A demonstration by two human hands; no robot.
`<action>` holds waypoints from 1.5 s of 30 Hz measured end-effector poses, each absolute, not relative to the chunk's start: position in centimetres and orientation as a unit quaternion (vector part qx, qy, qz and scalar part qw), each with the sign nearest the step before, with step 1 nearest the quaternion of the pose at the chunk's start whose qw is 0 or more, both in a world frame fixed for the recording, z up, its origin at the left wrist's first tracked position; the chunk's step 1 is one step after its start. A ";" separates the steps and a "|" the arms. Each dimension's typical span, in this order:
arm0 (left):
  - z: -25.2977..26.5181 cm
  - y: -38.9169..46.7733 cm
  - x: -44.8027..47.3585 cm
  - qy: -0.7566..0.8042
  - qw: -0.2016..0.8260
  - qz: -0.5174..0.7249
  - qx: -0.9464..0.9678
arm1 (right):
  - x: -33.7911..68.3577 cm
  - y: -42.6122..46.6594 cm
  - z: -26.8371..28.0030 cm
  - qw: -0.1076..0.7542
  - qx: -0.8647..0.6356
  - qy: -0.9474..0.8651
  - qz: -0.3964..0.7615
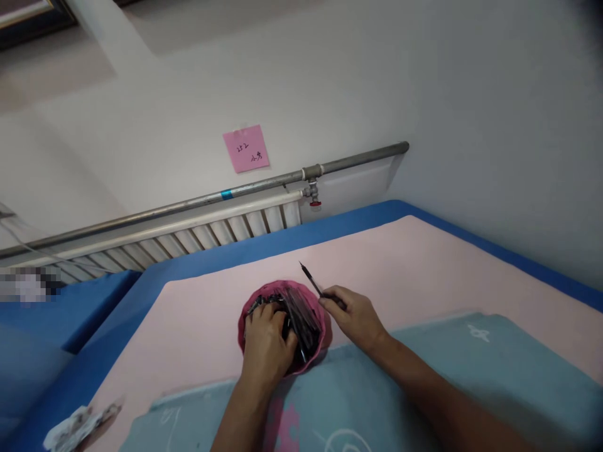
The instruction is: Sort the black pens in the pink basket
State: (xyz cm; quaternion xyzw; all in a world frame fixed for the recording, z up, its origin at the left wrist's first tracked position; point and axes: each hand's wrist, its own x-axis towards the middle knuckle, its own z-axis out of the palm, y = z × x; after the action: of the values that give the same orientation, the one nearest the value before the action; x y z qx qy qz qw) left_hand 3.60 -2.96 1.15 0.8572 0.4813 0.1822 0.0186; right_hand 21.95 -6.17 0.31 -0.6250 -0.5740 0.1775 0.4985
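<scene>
A round pink basket [324,336] holds a jumble of dark, slender pieces and some clear plastic sleeves [301,311]. My left hand [267,342] reaches down into it from the near left. Its fingers are curled among the contents, and the fingertips are hidden, so what they grip does not show. Just right of the basket's rim, my right hand [351,311] pinches a thin dark pen [311,276] between thumb and fingers. The pen's narrow tip points up and to the left, away from me.
The basket stands on a pink mat [198,326] over a blue surface [264,242], beside a teal cloth [424,389]. Crumpled white plastic [78,430] lies at lower left. Behind are a radiator [211,235], a pipe [188,204] and a pink note [246,149] on the wall.
</scene>
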 end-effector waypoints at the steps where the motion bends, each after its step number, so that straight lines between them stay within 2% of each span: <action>1: 1.1 -3.0 3.6 0.483 0.019 0.180 0.857 | 21.9 -6.2 0.4 0.498 -0.625 -0.575 0.177; 13: 0.6 -2.8 3.8 0.476 -0.016 0.165 0.864 | 21.9 -6.4 0.5 0.499 -0.618 -0.583 0.170; 24: 0.7 -2.8 3.8 0.492 0.000 0.134 0.860 | 21.9 -6.4 0.6 0.491 -0.620 -0.587 0.173; 28: 0.5 -2.8 3.7 0.491 0.016 0.167 0.855 | 21.8 -6.4 0.5 0.495 -0.617 -0.587 0.171; 32: 0.9 -2.7 2.9 0.488 0.059 0.273 0.827 | 21.8 -6.5 0.7 0.505 -0.608 -0.588 0.170; 36: 2.0 -2.6 1.7 0.513 0.161 0.402 0.741 | 21.8 -6.6 0.8 0.508 -0.599 -0.595 0.171; 42: 2.2 -2.2 0.9 0.480 0.481 0.480 0.555 | 21.7 -6.7 0.8 0.513 -0.598 -0.593 0.168; 45: 2.1 -2.0 0.9 0.444 0.577 0.498 0.471 | 21.6 -6.8 0.9 0.518 -0.578 -0.604 0.183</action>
State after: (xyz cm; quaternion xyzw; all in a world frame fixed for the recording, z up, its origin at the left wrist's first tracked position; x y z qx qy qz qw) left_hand 0.92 -2.05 2.14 0.4707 0.4445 0.4980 0.5770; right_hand 21.58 -6.84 0.86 -0.5784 -0.6035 0.1828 0.5175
